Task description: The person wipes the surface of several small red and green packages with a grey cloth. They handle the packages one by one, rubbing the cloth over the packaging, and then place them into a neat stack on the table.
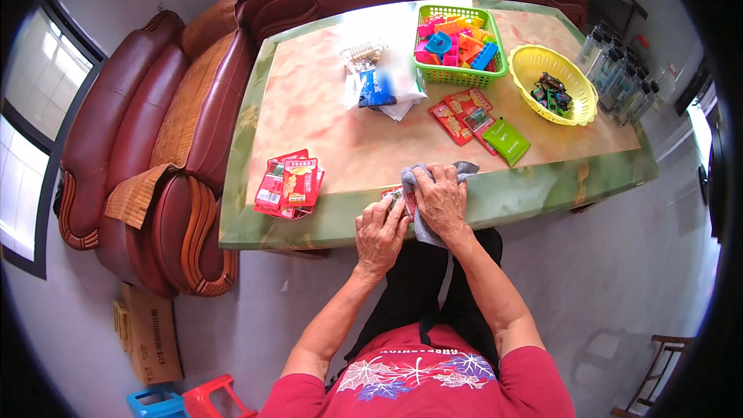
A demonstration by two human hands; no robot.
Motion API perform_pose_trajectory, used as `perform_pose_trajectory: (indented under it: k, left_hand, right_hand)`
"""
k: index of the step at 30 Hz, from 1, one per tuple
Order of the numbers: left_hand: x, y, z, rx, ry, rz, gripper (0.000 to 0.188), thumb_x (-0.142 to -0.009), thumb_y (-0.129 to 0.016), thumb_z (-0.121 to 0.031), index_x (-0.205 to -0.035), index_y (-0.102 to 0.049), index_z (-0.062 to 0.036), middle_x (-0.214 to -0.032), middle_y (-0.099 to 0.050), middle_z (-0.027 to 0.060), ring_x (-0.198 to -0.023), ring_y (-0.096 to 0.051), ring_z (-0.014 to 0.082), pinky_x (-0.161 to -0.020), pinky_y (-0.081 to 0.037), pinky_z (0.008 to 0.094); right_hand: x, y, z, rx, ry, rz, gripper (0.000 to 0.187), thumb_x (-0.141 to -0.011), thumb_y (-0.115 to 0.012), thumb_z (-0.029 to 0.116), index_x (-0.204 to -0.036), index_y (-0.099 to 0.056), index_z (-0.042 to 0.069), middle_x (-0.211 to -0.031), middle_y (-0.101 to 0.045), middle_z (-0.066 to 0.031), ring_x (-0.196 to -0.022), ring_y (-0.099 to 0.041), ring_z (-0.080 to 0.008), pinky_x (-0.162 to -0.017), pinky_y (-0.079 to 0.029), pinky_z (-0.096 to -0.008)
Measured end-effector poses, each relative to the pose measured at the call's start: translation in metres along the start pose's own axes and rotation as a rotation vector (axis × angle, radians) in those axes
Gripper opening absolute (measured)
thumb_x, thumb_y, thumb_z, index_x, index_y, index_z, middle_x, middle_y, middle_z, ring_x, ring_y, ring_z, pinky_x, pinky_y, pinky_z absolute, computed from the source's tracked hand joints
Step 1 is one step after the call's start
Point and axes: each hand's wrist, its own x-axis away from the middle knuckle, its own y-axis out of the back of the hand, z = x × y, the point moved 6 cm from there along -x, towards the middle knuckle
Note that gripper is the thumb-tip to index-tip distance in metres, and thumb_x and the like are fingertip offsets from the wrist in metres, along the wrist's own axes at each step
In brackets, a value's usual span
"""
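At the table's near edge, a small red packet (pixel 398 198) lies flat, partly hidden by my fingers and a cloth. My left hand (pixel 378 238) holds the packet by its left side, fingers closed on it. Bunched under my right hand (pixel 441 201) is a grey cloth (pixel 427 232), which hangs a little over the edge and covers the packet's right side. To the left sits a pile of red packets (pixel 299 183). Farther right, several more red packets (pixel 467 111) are spread out, with a green packet (pixel 507 142) beside them.
Toward the back of the table (pixel 325 128) stand a green basket (pixel 457 76) of colourful plastic pieces and a yellow basket (pixel 534 58) with small dark items. White and blue plastic packaging (pixel 381 85) lies left of them. Clear bottles (pixel 619 77) cluster at the right corner. Sofas (pixel 193 124) flank the table.
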Motion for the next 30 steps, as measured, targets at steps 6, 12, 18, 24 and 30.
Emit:
perform_pose_trajectory:
  k: [6, 12, 18, 24, 30]
  left_hand:
    - [0.008, -0.001, 0.005, -0.001, 0.03, -0.056, 0.028, -0.081, -0.073, -0.023, -0.104, -0.062, -0.0103, -0.123, -0.061, 0.0068, -0.112, -0.057, 0.0233, -0.091, -0.038, 0.0384]
    - [0.011, 0.007, 0.0, 0.044, 0.013, -0.087, 0.029, -0.081, -0.072, -0.02, -0.107, -0.065, -0.0095, -0.118, -0.063, 0.0086, -0.113, -0.057, 0.0245, -0.09, -0.039, 0.0389]
    - [0.018, 0.003, 0.006, 0.038, -0.016, -0.092, 0.026, -0.078, -0.073, -0.017, -0.102, -0.067, -0.0082, -0.112, -0.062, 0.0099, -0.108, -0.058, 0.027, -0.091, -0.04, 0.0409]
    - [0.013, 0.009, 0.002, 0.06, -0.005, -0.099, 0.025, -0.078, -0.073, -0.015, -0.102, -0.068, -0.0092, -0.112, -0.063, 0.0074, -0.108, -0.059, 0.0262, -0.092, -0.039, 0.0403]
    - [0.012, 0.008, 0.001, 0.054, 0.007, -0.106, 0.026, -0.08, -0.073, -0.019, -0.104, -0.068, -0.0104, -0.113, -0.063, 0.0052, -0.108, -0.059, 0.0237, -0.091, -0.039, 0.0392]
  right_hand:
    - [0.024, 0.022, 0.006, -0.272, 0.342, 0.098, 0.034, -0.073, -0.07, 0.015, -0.106, -0.068, 0.018, -0.111, -0.063, -0.0008, -0.102, -0.055, -0.0257, -0.082, -0.046, -0.0427]
    - [0.017, 0.015, -0.017, -0.582, 0.239, 0.347, 0.035, -0.073, -0.068, 0.009, -0.108, -0.069, 0.014, -0.111, -0.065, -0.0072, -0.105, -0.056, -0.0299, -0.089, -0.047, -0.0403]
    - [-0.009, -0.012, 0.027, -0.413, 0.192, 0.281, 0.034, -0.072, -0.065, 0.015, -0.105, -0.07, 0.017, -0.113, -0.063, -0.0029, -0.103, -0.055, -0.0294, -0.086, -0.047, -0.0439]
    - [-0.007, -0.011, 0.024, -0.257, 0.294, 0.198, 0.03, -0.072, -0.067, 0.021, -0.102, -0.069, 0.021, -0.112, -0.063, 0.001, -0.106, -0.056, -0.026, -0.084, -0.045, -0.0485]
    - [0.007, 0.01, -0.012, -0.169, 0.188, 0.133, 0.037, -0.071, -0.068, 0.019, -0.108, -0.068, 0.019, -0.116, -0.063, -0.0005, -0.11, -0.054, -0.0258, -0.088, -0.044, -0.0484]
